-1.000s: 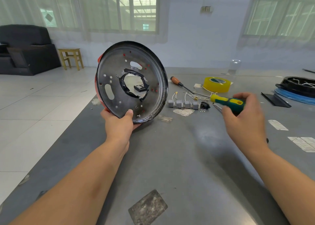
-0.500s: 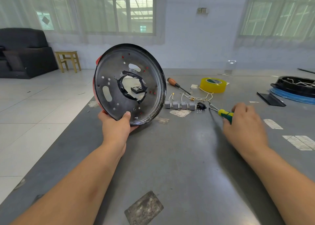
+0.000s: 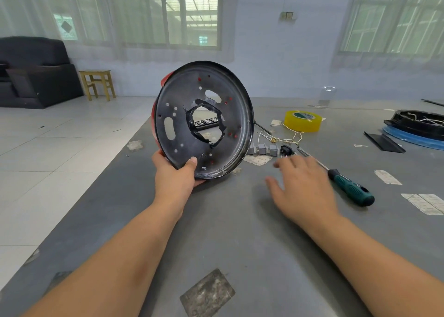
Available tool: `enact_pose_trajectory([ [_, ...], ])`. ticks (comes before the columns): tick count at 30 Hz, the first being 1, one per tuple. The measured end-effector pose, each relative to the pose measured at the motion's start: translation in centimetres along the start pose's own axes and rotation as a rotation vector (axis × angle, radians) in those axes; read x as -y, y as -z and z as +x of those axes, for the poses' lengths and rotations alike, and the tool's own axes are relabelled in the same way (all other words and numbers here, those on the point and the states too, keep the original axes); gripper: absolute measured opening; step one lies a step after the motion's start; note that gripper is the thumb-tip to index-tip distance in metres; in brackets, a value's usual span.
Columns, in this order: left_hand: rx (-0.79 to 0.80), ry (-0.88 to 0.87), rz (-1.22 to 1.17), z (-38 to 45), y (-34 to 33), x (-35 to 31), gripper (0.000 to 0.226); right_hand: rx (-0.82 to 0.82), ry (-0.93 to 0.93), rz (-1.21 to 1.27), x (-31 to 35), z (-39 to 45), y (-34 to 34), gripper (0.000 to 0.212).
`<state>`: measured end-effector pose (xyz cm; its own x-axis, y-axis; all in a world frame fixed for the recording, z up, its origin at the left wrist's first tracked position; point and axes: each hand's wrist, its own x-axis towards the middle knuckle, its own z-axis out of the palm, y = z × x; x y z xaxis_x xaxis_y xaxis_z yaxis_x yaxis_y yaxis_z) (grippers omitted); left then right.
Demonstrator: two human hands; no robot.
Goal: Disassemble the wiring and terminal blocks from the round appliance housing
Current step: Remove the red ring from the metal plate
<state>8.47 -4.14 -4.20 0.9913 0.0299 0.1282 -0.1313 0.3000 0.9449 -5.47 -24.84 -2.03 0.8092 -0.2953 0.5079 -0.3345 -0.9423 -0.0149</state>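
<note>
Black round housing (image 3: 204, 122), unlabelled, gripped by left hand (image 3: 174, 176).

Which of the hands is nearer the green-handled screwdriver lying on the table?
Right. The right hand hovers open just beside the green-handled screwdriver; the left hand grips the round housing, farther away.

Left hand (image 3: 173, 181) grips housing (image 3: 204, 120); right hand (image 3: 303, 188) hovers, fingers spread.

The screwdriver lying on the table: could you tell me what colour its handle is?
Dark green with black, seen in the head view: screwdriver.
</note>
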Motion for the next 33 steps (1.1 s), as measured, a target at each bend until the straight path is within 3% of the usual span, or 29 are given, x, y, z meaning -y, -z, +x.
enact_pose_trajectory([
  [4, 0.033, -0.038, 0.064, -0.1, -0.1, 0.3, 0.047, -0.118, 0.134, 0.169, 5.9, 0.5, -1.4, 0.033],
  [12, 0.028, -0.144, 0.276, -0.1, 0.0, 0.7, 0.047, -0.065, 0.015, 0.259, 11.7, 2.9, -2.9, 0.033],
  [26, 0.054, -0.087, 0.209, -0.5, -0.2, 0.2, 0.050, -0.058, 0.025, 0.493, 10.8, 3.2, -3.1, 0.016],
  [33, 0.036, -0.020, 0.057, -0.3, -0.1, 0.1, 0.049, -0.150, -0.112, 0.822, 7.1, 3.0, -2.1, 0.009],
])
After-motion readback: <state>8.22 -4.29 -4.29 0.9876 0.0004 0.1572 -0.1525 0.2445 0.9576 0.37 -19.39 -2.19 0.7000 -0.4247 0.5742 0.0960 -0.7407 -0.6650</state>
